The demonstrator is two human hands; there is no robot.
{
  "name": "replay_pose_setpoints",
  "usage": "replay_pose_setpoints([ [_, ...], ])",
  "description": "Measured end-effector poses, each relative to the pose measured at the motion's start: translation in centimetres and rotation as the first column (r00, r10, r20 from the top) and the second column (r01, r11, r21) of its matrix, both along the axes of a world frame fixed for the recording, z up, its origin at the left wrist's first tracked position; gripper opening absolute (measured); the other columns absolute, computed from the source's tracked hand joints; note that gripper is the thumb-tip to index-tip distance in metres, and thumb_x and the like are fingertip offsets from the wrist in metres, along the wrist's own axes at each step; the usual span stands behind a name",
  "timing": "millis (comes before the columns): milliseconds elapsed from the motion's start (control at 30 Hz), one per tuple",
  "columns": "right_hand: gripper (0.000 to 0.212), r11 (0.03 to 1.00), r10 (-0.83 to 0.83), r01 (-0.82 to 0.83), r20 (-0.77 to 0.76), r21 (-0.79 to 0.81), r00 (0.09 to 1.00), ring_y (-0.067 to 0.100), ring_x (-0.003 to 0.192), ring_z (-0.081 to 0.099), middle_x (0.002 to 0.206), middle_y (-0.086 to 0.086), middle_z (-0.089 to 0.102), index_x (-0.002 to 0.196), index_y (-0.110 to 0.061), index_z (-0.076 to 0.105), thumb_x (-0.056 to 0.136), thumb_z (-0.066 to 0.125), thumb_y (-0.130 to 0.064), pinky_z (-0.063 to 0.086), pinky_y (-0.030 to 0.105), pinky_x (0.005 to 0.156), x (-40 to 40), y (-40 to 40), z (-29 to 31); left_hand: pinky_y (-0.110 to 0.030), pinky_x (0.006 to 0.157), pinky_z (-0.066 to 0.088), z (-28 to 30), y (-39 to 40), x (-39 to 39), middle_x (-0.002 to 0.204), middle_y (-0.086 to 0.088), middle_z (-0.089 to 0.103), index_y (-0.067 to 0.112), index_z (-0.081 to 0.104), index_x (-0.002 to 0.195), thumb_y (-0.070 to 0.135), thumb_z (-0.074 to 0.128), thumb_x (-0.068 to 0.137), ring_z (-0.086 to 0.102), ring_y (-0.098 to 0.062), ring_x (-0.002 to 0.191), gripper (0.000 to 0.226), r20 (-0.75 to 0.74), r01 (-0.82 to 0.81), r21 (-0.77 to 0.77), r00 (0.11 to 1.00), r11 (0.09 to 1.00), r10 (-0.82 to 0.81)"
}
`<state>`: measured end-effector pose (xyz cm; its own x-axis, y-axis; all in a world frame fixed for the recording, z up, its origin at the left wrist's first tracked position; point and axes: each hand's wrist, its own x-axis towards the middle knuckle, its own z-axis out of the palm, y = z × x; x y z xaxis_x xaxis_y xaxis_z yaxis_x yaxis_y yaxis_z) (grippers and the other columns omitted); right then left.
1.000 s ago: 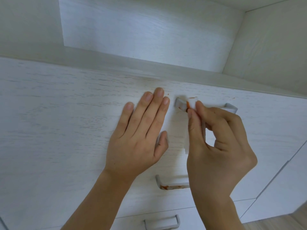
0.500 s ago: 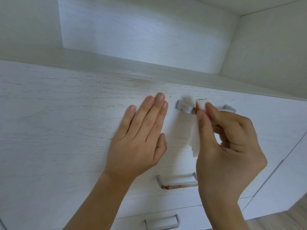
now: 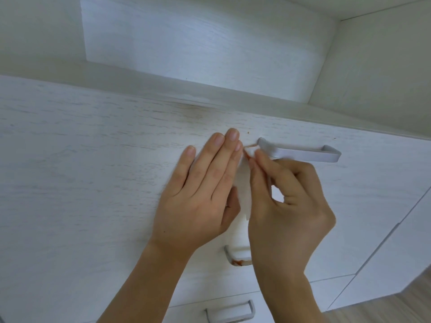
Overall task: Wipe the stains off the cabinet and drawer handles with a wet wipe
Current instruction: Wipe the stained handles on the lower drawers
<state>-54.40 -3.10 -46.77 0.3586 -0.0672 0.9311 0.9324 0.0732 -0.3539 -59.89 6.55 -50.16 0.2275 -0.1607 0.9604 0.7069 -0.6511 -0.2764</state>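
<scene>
3 handles show on the white drawer fronts. At the top handle [image 3: 300, 153] the right hand [image 3: 283, 206] pinches a wet wipe [image 3: 245, 183] between thumb and forefinger, pressing its reddened corner against the bar's left end. The left hand [image 3: 200, 194] lies flat on the top drawer front [image 3: 93, 171], fingers straight and together. Red smears remain on the middle handle [image 3: 238, 257], so it likely comes next; the bottom handle [image 3: 229, 312] looks clean.
</scene>
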Motion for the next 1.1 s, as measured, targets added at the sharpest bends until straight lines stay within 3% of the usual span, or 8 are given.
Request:
replay_pose_setpoints([
  [333,0.014,0.995,0.037,-0.043,0.065,0.093,0.997,0.001,0.073,0.055,0.083,0.001,0.061,0.095,-0.01,0.07,0.083,0.069,-0.004,0.041,0.007,0.066,0.1,-0.6,-1.5,-0.041,0.117,0.021,-0.3,0.0,0.1,0.149,-0.012,0.031,0.0,0.035,0.144,0.027,0.05,0.087,0.03,-0.023,0.14,0.065,0.018,-0.003,0.001,1.0,1.0,0.003],
  [433,0.02,0.97,0.182,-0.175,-0.03,0.169,0.983,0.006,0.078,0.061,0.09,-0.003,0.064,0.096,-0.025,0.067,0.086,0.068,-0.008,0.047,0.017,0.067,-0.4,-1.3,-0.7,-0.041,0.117,0.021,-0.3,0.0,0.0,0.15,-0.012,0.031,0.0,0.036,0.144,0.027,0.053,0.084,0.03,-0.023,0.14,0.067,0.017,-0.014,-0.002,1.0,1.0,0.014],
  [567,0.019,0.933,0.309,-0.259,-0.185,0.251,0.933,0.001,0.075,0.06,0.087,-0.006,0.065,0.094,-0.03,0.065,0.085,0.068,-0.015,0.046,0.011,0.069,0.0,-1.6,1.2,-0.041,0.116,0.021,-0.2,-0.1,0.0,0.149,-0.012,0.03,-0.001,0.037,0.143,0.026,0.048,0.088,0.03,-0.023,0.14,0.063,0.005,-0.006,-0.009,1.0,1.0,0.006],
  [733,0.014,0.991,0.118,-0.108,-0.127,0.085,0.985,-0.002,0.072,0.054,0.086,-0.016,0.051,0.099,-0.022,0.067,0.086,0.067,-0.016,0.039,0.006,0.064,0.6,-1.3,1.8,-0.042,0.116,0.021,-0.2,-0.1,-0.2,0.15,-0.013,0.029,-0.001,0.036,0.144,0.025,0.046,0.089,0.029,-0.024,0.14,0.061,0.001,-0.009,-0.01,1.0,1.0,0.009],
  [867,0.02,0.999,0.007,-0.006,-0.032,0.037,0.999,0.009,0.073,0.05,0.089,-0.002,0.049,0.105,-0.007,0.069,0.086,0.068,-0.013,0.041,0.009,0.065,1.0,-1.2,1.4,-0.042,0.116,0.021,-0.2,-0.1,-0.1,0.15,-0.013,0.03,-0.001,0.035,0.144,0.026,0.046,0.089,0.03,-0.024,0.14,0.062,0.002,-0.02,-0.001,1.0,1.0,0.02],
  [1100,0.036,0.995,-0.057,0.062,0.06,-0.079,0.997,0.005,0.082,0.042,0.099,-0.001,0.042,0.121,-0.004,0.061,0.087,0.065,-0.016,0.036,0.006,0.075,1.2,-1.4,0.5,-0.042,0.116,0.021,-0.3,0.0,-0.1,0.149,-0.013,0.031,-0.001,0.035,0.144,0.026,0.046,0.089,0.029,-0.024,0.14,0.062,0.005,-0.019,0.003,1.0,1.0,0.019],
])
